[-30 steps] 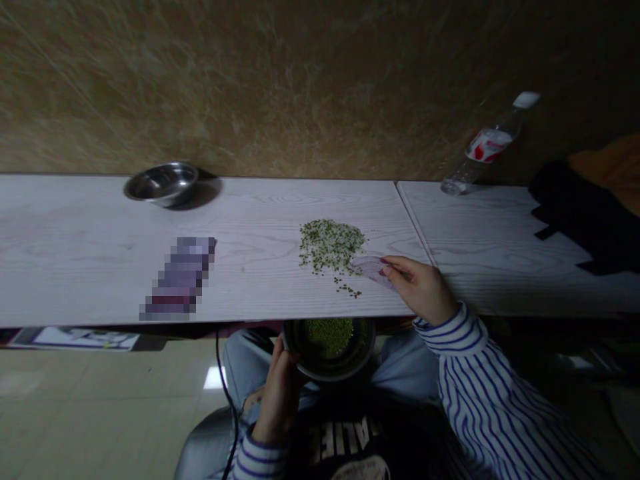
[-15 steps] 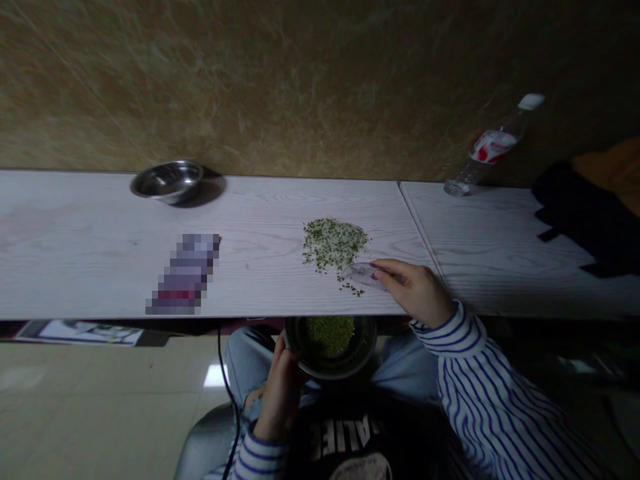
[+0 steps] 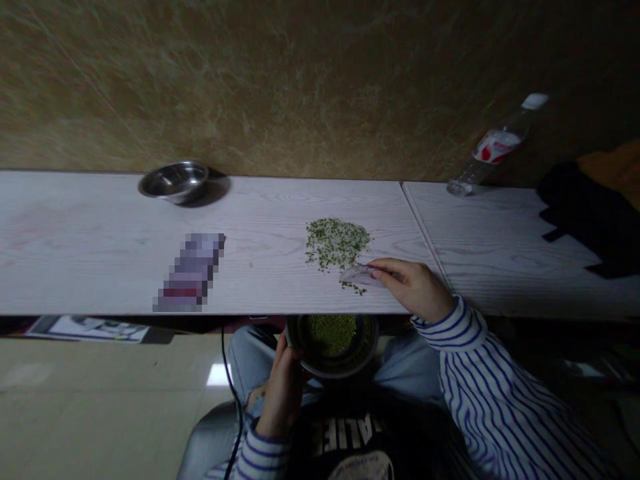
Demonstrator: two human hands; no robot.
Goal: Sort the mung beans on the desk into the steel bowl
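My left hand grips the left rim of a metal bowl, held below the table's front edge. Green beans lie in that bowl. Over the table, my right hand pinches a clear, thin plastic piece whose exact kind I cannot make out. Its tip is at the near side of a spread of green beans mixed with white grains. A few loose green beans lie just in front of the plastic piece.
On the white wood-grain table, a second metal bowl stands at the back left, near a blurred-out flat object. A water bottle stands by the wall, and dark cloth lies at the right.
The whole view has shifted slightly, so things on the table appear a little further right. Both hands keep their holds, with hardly any movement.
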